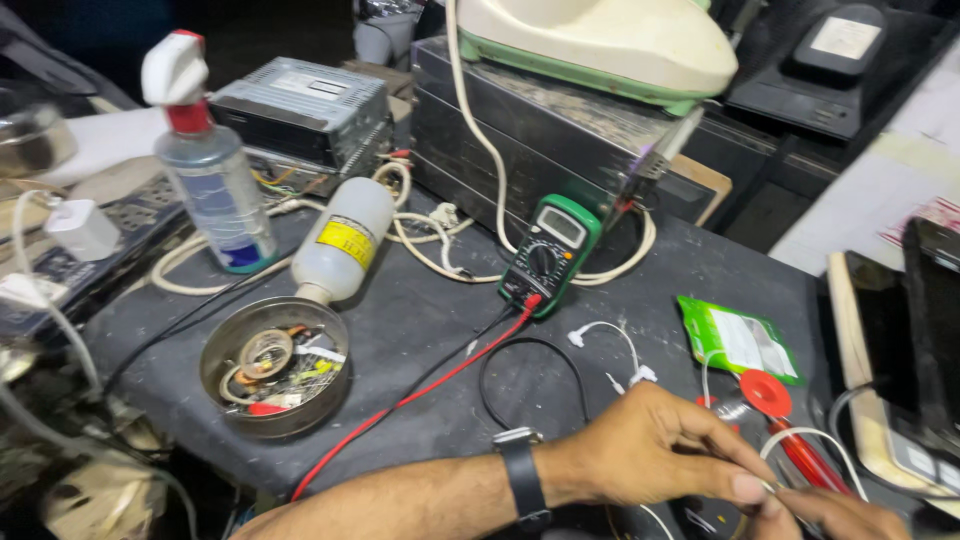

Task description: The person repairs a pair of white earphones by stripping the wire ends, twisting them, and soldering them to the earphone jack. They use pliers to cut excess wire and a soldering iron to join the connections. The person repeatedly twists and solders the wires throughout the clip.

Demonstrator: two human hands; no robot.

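Left hand and right hand pinching thin white wire, looping rightward

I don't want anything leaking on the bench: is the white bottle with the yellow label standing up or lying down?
Lying down. The white bottle rests on its side on the dark bench, neck pointing toward the round metal tin.
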